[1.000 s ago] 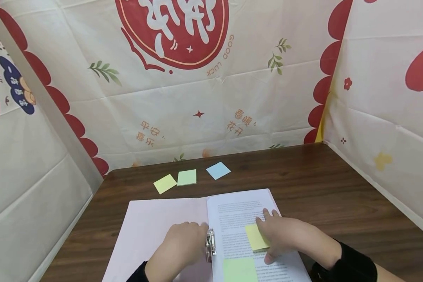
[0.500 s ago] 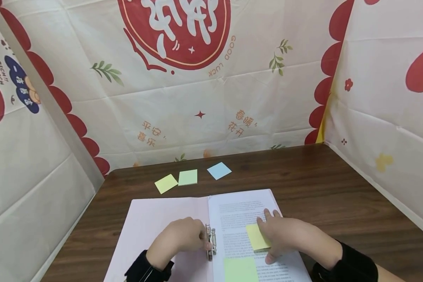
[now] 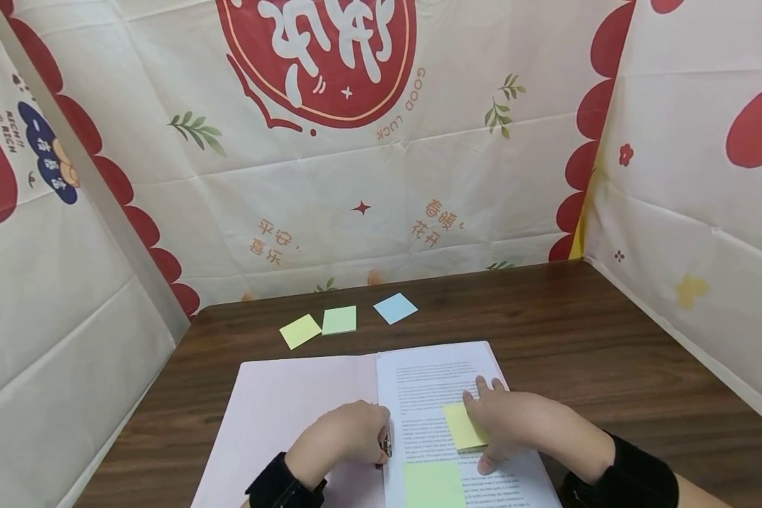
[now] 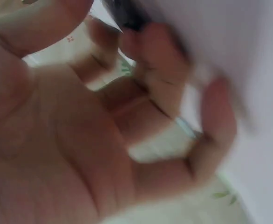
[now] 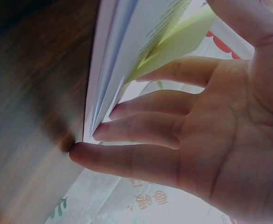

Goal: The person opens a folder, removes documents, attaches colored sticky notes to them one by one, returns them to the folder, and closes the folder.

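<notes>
A pale pink folder [image 3: 292,381] lies open on the table, with a stack of printed paper [image 3: 428,384] on its right side. At the spine, my left hand [image 3: 352,430] curls its fingers round a metal clip [image 3: 387,444], mostly hidden behind them; the left wrist view is blurred there. My right hand [image 3: 513,423] rests on the sheets with fingers spread; in the right wrist view its fingertips [image 5: 104,130] touch the paper's edge. Beside that hand a yellow sticky note [image 3: 460,427] sits on the page, and below it a green sticky note [image 3: 433,483].
Behind the folder lie a yellow sticky pad [image 3: 300,331], a green sticky pad [image 3: 339,320] and a blue sticky pad [image 3: 396,308]. Printed white cloth [image 3: 305,183] surrounds the brown wooden table [image 3: 584,339] at the back and both sides.
My left hand has shifted slightly right over the clip, which showed more openly half a second ago. My right hand and the sticky notes stay put.
</notes>
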Demonstrator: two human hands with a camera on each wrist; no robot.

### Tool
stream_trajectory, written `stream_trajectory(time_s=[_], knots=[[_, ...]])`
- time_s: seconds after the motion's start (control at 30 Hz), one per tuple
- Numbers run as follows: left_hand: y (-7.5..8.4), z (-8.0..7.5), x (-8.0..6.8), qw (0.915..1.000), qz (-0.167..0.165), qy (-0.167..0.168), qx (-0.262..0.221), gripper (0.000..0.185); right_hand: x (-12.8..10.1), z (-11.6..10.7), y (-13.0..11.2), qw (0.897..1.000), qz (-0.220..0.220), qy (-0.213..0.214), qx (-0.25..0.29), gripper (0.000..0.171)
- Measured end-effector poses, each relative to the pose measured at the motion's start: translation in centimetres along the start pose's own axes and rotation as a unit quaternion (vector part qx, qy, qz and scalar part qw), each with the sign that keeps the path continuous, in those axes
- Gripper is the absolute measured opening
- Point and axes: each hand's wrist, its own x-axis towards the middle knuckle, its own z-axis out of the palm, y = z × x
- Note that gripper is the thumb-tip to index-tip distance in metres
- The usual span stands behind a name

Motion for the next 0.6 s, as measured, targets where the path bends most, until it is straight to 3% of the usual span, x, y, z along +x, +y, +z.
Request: stream_trajectory(time_s=[0.13,0.3,0.43,0.53,0.6], knots=[[-1.9,-0.7,-0.2,0.9941,0.07,-0.041,-0.073,0.031,-0.1,0.1,0.1,1.0,-0.006,0.001,-0.004,0.108],[-3.5,-1.1,-0.3,0.9838,0.095,-0.068,-0.136,0.028,-0.3,0.2,0.3,1.0,-0.01,0.002,-0.003,0.107],[-4.8,-2.0,-1.5,0.9872,0.057,-0.047,-0.141,0.021,-0.2,0.1,0.2,1.0,-0.015,0.003,0.0,0.105],[-7.4,-3.4,-3.3,0.9938,-0.018,0.013,-0.109,0.019,-0.1,0.1,0.1,1.0,-0.018,0.001,-0.004,0.106],[-9.9,-4.1,-4.9,0.9928,-0.077,0.06,-0.069,0.027,0.0,0.1,0.1,1.0,-0.016,-0.002,-0.006,0.106]])
